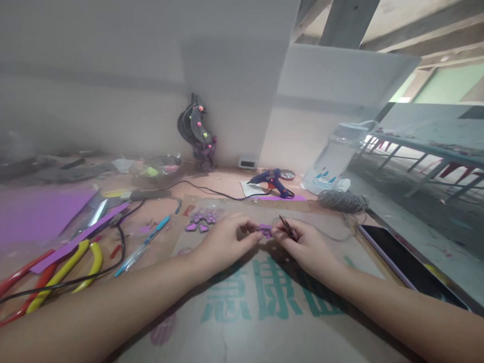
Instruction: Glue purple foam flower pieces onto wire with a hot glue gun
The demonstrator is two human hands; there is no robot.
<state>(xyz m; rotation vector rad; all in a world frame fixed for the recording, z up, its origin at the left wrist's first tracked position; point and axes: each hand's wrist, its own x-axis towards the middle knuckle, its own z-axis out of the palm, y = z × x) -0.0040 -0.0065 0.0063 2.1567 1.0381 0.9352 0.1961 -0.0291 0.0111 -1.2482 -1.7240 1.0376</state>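
Observation:
Between my two hands is a small purple and grey piece (pixel 265 231), partly covered by the fingertips. My left hand (pixel 235 238) pinches its left end between thumb and fingers. With thumb and forefinger, my right hand (pixel 303 246) pinches the right end. A dark-tipped pointed tool, like tweezers or small scissors (pixel 288 227), also sits in the right hand, pointing up and left. Just left of my left hand lie several purple and grey cut-out shapes (pixel 201 221) on the printed cardboard sheet (pixel 236 340).
A blue glue gun (pixel 270 178) with a lit red light lies behind my hands. Grey yarn (pixel 342 201), a water bottle (pixel 334 158) and a phone (pixel 409 261) are right. Left are pliers with yellow handles (pixel 60 270), a blue pen (pixel 144 244) and purple sheets (pixel 38 211). A decorated grey crescent (pixel 196 127) leans on the wall.

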